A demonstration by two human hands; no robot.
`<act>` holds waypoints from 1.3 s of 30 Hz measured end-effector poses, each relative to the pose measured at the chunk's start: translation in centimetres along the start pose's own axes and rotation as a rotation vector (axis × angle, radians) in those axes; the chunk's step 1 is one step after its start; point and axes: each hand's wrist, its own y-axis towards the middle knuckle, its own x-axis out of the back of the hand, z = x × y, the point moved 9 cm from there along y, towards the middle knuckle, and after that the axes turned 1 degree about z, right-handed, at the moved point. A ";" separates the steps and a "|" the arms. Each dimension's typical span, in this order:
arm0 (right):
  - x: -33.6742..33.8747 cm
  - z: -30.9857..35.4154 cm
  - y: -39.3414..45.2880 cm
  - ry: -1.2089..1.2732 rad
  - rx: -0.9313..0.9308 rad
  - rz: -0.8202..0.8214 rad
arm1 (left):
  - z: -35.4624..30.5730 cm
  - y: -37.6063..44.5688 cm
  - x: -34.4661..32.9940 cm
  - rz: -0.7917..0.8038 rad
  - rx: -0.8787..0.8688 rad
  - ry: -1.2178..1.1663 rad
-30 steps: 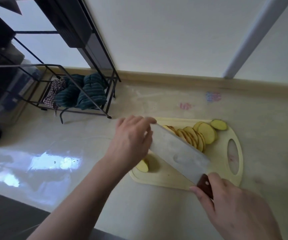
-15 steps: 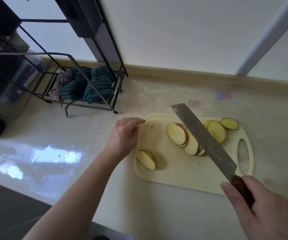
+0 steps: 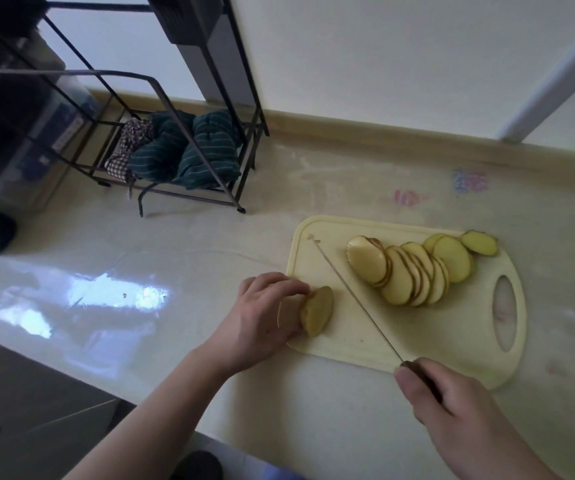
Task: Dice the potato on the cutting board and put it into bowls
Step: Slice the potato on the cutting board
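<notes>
Left hand (image 3: 262, 318) pinches the potato end piece (image 3: 318, 310) at the cutting board's (image 3: 355, 344) near-left edge; right hand (image 3: 459, 410) grips the knife (image 3: 355, 299), edge-up beside fanned slices (image 3: 414, 271); better to tuck fingertips before cutting.

One cutting board (image 3: 417, 344) lies on the counter, with one knife (image 3: 355, 299) over it. One potato end piece (image 3: 317, 311) sits at its left, one end slice (image 3: 479, 242) far right, and roughly eight overlapped potato slices (image 3: 407, 271) between; exact number unclear. Two hands.
</notes>
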 end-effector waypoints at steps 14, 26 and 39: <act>-3.0 -1.0 0.4 0.329 -0.233 0.266 | -0.7 2.6 -1.1 -0.238 0.456 0.063; -4.3 -0.4 0.1 0.315 -0.186 0.152 | -1.7 2.9 -0.6 -0.435 0.190 -0.042; -2.2 2.0 -0.9 0.258 -0.109 0.126 | -3.6 2.4 -0.7 -0.449 -0.125 -0.025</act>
